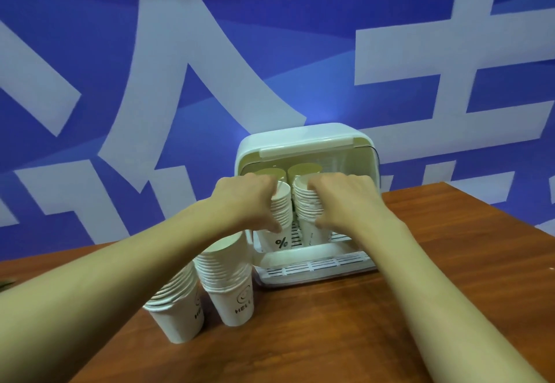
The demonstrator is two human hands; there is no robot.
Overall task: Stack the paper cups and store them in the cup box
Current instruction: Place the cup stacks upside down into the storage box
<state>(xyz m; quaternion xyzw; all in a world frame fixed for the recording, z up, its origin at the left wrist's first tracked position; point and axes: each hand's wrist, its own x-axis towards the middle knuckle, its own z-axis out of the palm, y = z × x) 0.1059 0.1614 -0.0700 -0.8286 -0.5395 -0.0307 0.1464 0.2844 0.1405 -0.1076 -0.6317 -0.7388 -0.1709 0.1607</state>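
Head view, the only one. Two bare hands reaching into the open front of the cup box [306,142], a white case standing at the back of the wooden table [345,322] against a blue wall [90,37] with large pale lettering. Lid flipped up and back, leaving the mouth clear so tall stacks can go in upright.

Left hand [243,199] clenched around the upper part of a stack marked % [280,220], thumb low on the near side, fingers wrapped round the rims; gripped near the top, probably to keep the nested cups from splaying. Right hand [336,199] wrapped in the same manner around a second stack [307,205], just beside the first and close enough that the two nearly touch. Both stacks upright, bases at the slatted floor [295,237] of the box; whether fully seated or a shade above it, cannot tell. Side by side, apparently to fill the front row evenly.

Behind the hands, two more cup mouths [303,169] visible deeper inside, so the back row seems taken already.

Outside the box, near its left front corner, two stacks on the table [228,280], leaning slightly against each other, with printed logos facing forward. Parked within easy reach of the left hand, likely next in line.

Judged by this, roughly midway through the job: four stacks in or entering, two waiting.
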